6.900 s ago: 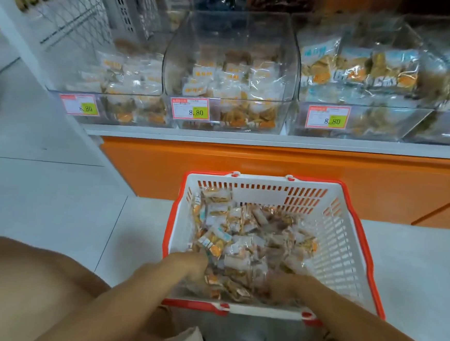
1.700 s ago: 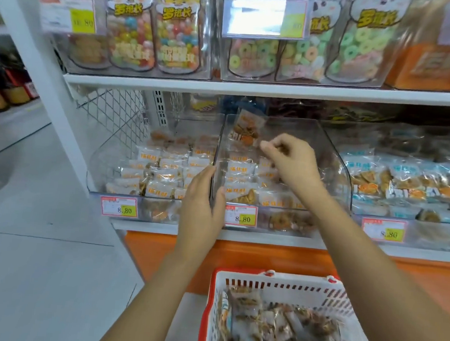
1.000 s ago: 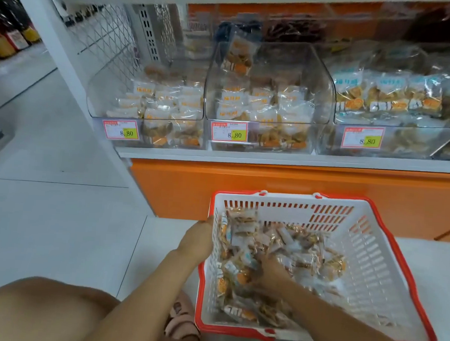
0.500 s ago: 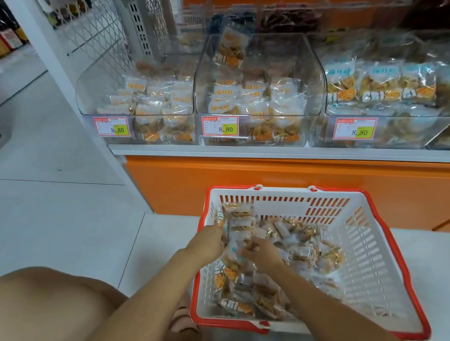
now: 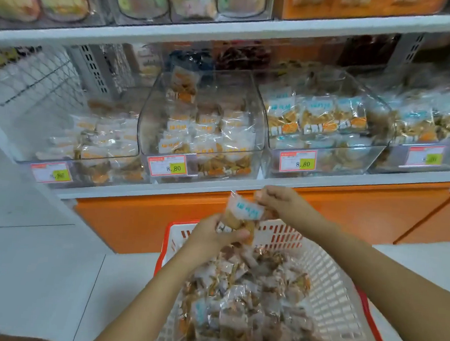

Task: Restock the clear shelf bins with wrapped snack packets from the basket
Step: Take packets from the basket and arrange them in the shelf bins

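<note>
Only writing I can actually read is the price: "8.80" on a yellow patch on the tag of the middle bin [image 5: 203,120] and again on the tag of the bin to its right [image 5: 326,140]. The tags on the far-left bin [image 5: 86,138] and the far-right one are too blurred. The snack packet [image 5: 245,212] in hand is a clear crinkly wrapper with a white label and blue characters I can't make out, golden-brown snack showing through. It looks like the blue-labelled ones in the right bin; the middle bin's labels are orange. The packet is up in the air just above the far rim of the basket [image 5: 330,286], below the shelf edge. The left hand [image 5: 213,235] is curled round its lower end, and the right hand [image 5: 278,201] pinches its upper right corner. The basket is white with a red rim, piled with more wrapped packets [image 5: 248,306].
</note>
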`<state>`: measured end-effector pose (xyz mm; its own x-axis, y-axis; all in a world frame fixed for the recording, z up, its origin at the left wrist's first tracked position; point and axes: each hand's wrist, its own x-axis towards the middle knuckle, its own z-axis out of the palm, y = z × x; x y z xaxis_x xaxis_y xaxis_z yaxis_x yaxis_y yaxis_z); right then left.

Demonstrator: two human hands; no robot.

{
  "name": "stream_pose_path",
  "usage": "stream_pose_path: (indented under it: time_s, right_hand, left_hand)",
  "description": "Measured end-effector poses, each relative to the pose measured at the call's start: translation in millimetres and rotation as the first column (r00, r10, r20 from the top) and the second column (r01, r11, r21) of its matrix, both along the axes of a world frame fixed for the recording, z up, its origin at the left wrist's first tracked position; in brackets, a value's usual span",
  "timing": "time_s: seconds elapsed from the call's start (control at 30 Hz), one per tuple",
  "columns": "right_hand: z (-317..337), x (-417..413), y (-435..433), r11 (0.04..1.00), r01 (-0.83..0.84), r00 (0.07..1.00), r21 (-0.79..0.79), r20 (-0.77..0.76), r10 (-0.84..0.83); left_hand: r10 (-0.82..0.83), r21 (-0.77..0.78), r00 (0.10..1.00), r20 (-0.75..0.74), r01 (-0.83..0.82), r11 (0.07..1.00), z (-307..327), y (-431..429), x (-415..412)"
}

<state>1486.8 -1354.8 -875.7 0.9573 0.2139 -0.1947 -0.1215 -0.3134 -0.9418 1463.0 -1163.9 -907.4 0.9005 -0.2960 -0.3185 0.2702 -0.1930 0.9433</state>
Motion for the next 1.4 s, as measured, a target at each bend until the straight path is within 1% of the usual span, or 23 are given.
stream_pose_path:
  time_s: [0.07, 0.17, 0.23, 0.3, 0.37, 0.43, 0.5, 0.57, 0.6, 0.67, 0.77, 0.8, 0.87, 0.93, 0.97, 1.03, 1.1, 1.17, 1.23, 1.27, 1.33, 1.37, 1.4]
  right_hand:
    - [32.1, 7.0, -17.7, 0.989, 0.014, 1.0, 0.148, -0.023, -0.011]
    - [65.0, 7.6, -42.8, 0.997, -0.066, 0.998, 0.051, 0.016, 0.065]
    - [84.7, 7.1, -62.2, 0.999, -0.044, 0.995, -0.024, 0.091, 0.046]
    - [104.6, 12.8, -86.1, 0.998, 0.063, 0.982, -0.015, 0.177, -0.059]
    - [122.8, 24.6, -110.6, 0.969, 0.246, 0.924, -0.003, 0.303, -0.234]
    - [134.1, 39.5, -133.2, 0.902, 0.42, 0.846, -0.101, 0.404, -0.348]
    - [136.6, 51.8, -150.3, 0.793, 0.54, 0.794, -0.282, 0.483, -0.369]
    - [131.2, 63.5, -161.9, 0.661, 0.574, 0.804, -0.484, 0.485, -0.343]
    - [128.9, 67.6, -163.2, 0.605, 0.554, 0.826, -0.572, 0.467, -0.314]
    - [124.0, 78.2, -164.6, 0.589, 0.448, 0.893, -0.672, 0.366, -0.262]
    - [118.1, 89.4, -166.7, 0.605, 0.338, 0.938, -0.721, 0.209, -0.275]
    - [114.8, 90.8, -166.5, 0.581, 0.365, 0.927, -0.727, 0.228, -0.297]
    - [106.6, 90.5, -164.0, 0.47, 0.507, 0.862, -0.722, 0.413, -0.295]
    - [99.4, 86.5, -157.8, 0.335, 0.659, 0.748, -0.673, 0.634, -0.197]
    - [96.5, 84.5, -155.0, 0.303, 0.7, 0.704, -0.646, 0.695, -0.145]
    - [91.0, 83.9, -152.5, 0.355, 0.69, 0.702, -0.63, 0.702, -0.12]
    - [82.9, 86.1, -154.4, 0.438, 0.59, 0.786, -0.679, 0.606, -0.119]
    - [76.0, 86.8, -155.3, 0.468, 0.5, 0.852, -0.729, 0.511, -0.114]
    - [73.3, 83.3, -152.3, 0.472, 0.535, 0.835, -0.701, 0.525, -0.165]
    - [72.5, 80.1, -149.0, 0.454, 0.609, 0.778, -0.651, 0.602, -0.181]
    - [69.7, 70.1, -135.8, 0.444, 0.76, 0.59, -0.473, 0.79, -0.167]
    - [68.2, 63.2, -126.0, 0.489, 0.779, 0.513, -0.392, 0.847, -0.137]
    - [64.8, 55.4, -114.0, 0.562, 0.746, 0.49, -0.358, 0.866, -0.098]
  left_hand:
    - [0.077, -0.044, 0.989, 0.129, -0.072, 0.996, 27.3, -24.8, 10.3]
    - [0.05, 0.04, 0.944, 0.328, -0.067, 0.997, 61.0, -59.5, 26.3]
    - [-0.001, 0.083, 0.918, 0.396, -0.035, 0.996, 79.5, -80.5, 37.2]
    - [-0.05, 0.145, 0.878, 0.477, -0.022, 0.989, 97.0, -100.9, 49.4]
    - [-0.094, 0.212, 0.806, 0.585, -0.039, 0.977, 111.5, -118.6, 66.1]
    - [-0.186, 0.333, 0.692, 0.697, -0.083, 0.939, 120.9, -134.2, 88.3]
    - [-0.347, 0.505, 0.577, 0.74, -0.135, 0.852, 124.6, -147.9, 111.8]
    - [-0.491, 0.641, 0.522, 0.698, -0.15, 0.753, 122.7, -160.7, 133.1]
    - [-0.545, 0.696, 0.518, 0.66, -0.147, 0.703, 120.8, -166.2, 141.6]
    - [-0.612, 0.787, 0.551, 0.567, -0.141, 0.601, 116.1, -174.5, 154.3]
    - [-0.583, 0.841, 0.653, 0.483, -0.16, 0.517, 112.5, -178.9, 167.5]
    - [-0.564, 0.849, 0.678, 0.472, -0.176, 0.498, 112.4, -178.3, 171.0]
    - [-0.541, 0.857, 0.701, 0.465, -0.202, 0.474, 112.8, -176.0, 179.3]
    - [-0.546, 0.86, 0.699, 0.461, -0.202, 0.468, 113.4, -172.2, 185.8]
    - [-0.56, 0.866, 0.689, 0.46, -0.208, 0.455, 113.1, -171.0, 187.2]
    - [-0.595, 0.892, 0.678, 0.432, -0.225, 0.391, 111.3, -171.3, 185.8]
    - [-0.626, 0.93, 0.693, 0.359, -0.207, 0.305, 108.7, -174.3, 181.2]
    - [-0.634, 0.957, 0.722, 0.277, -0.144, 0.254, 107.4, -174.1, 176.7]
    - [-0.634, 0.955, 0.728, 0.26, -0.097, 0.281, 110.5, -167.3, 170.0]
    - [-0.641, 0.942, 0.713, 0.285, -0.086, 0.323, 112.9, -162.2, 164.7]
    - [-0.646, 0.876, 0.636, 0.423, -0.103, 0.472, 116.4, -149.2, 147.2]
    - [-0.624, 0.812, 0.569, 0.535, -0.142, 0.567, 116.5, -140.0, 135.7]
    - [-0.58, 0.727, 0.488, 0.652, -0.189, 0.66, 114.9, -128.6, 122.9]
